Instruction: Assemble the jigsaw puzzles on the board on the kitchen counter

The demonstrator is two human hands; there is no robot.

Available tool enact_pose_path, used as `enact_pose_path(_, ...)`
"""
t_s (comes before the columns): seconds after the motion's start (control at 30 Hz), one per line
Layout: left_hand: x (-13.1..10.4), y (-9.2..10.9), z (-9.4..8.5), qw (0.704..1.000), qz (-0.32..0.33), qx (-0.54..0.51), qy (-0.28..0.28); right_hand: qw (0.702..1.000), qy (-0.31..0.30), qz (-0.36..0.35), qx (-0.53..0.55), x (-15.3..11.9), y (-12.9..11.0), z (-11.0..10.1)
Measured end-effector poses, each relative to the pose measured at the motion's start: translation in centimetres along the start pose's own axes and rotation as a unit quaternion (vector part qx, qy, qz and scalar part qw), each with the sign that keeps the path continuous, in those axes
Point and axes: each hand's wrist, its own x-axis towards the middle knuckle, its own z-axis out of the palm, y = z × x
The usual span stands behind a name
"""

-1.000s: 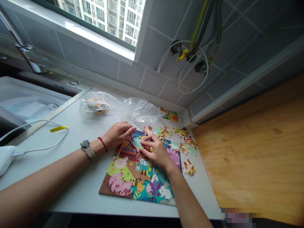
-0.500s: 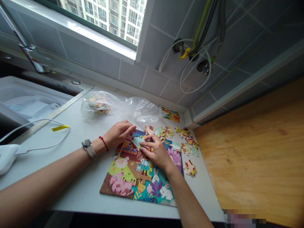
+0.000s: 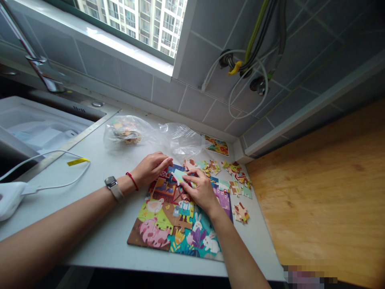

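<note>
one metal faucet [image 3: 40,66] at the sink [image 3: 27,128]; one white cable [image 3: 64,186] with yellow tag [image 3: 78,161], on the tabletop [image 3: 99,237]; cables [image 3: 255,36] against grey wall tiles [image 3: 207,24].

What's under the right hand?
Under the right hand, a pale piece pokes out, and the animal puzzle shows around it; whatever the palm and fingers cover can't be seen.

a kitchen: sink [image 3: 57,128] and tall faucet [image 3: 37,60].

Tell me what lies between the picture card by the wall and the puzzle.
Loose puzzle pieces lie between the card and puzzle, in the head view.
</note>
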Motion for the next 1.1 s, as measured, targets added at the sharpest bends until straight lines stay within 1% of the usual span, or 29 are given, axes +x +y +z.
enact_pose_path(0.13, 0.0, 0.1, 0.0, 1.000, -0.002, -0.002, -0.003, 1.000, 0.024, 0.009, -0.001, 0.1, 0.4, -0.7)
enact_pose_path(0.27, 0.1, 0.1, -0.1, 1.000, 0.003, 0.000, -0.005, 0.998, 0.053, 0.031, -0.020, 0.2, 1.1, -2.4)
enact_pose_path(0.37, 0.0, 0.1, -0.1, 1.000, 0.005, 0.001, -0.005, 0.998, 0.041, 0.037, -0.021, 0.1, 1.4, -3.5)
enact_pose_path(0.47, 0.0, 0.1, -0.1, 1.000, 0.004, -0.001, -0.004, 0.998, 0.025, 0.049, -0.035, 0.1, 1.5, -4.0)
enact_pose_path(0.57, -0.1, 0.0, -0.1, 1.000, 0.005, -0.002, -0.002, 0.997, 0.013, 0.059, -0.043, 0.1, 1.6, -3.8)
enact_pose_path(0.73, 0.0, 0.1, -0.1, 1.000, 0.007, -0.005, -0.002, 0.998, 0.009, 0.050, -0.033, 0.2, 1.9, -3.3)
enact_pose_path(0.9, 0.0, 0.2, -0.1, 1.000, 0.005, -0.006, -0.006, 0.998, 0.010, 0.055, -0.003, 0.4, 2.5, -3.0)
enact_pose_path(1.1, 0.0, 0.2, 0.0, 1.000, 0.004, -0.009, -0.012, 0.997, -0.004, 0.067, 0.030, 0.4, 2.8, -2.8)
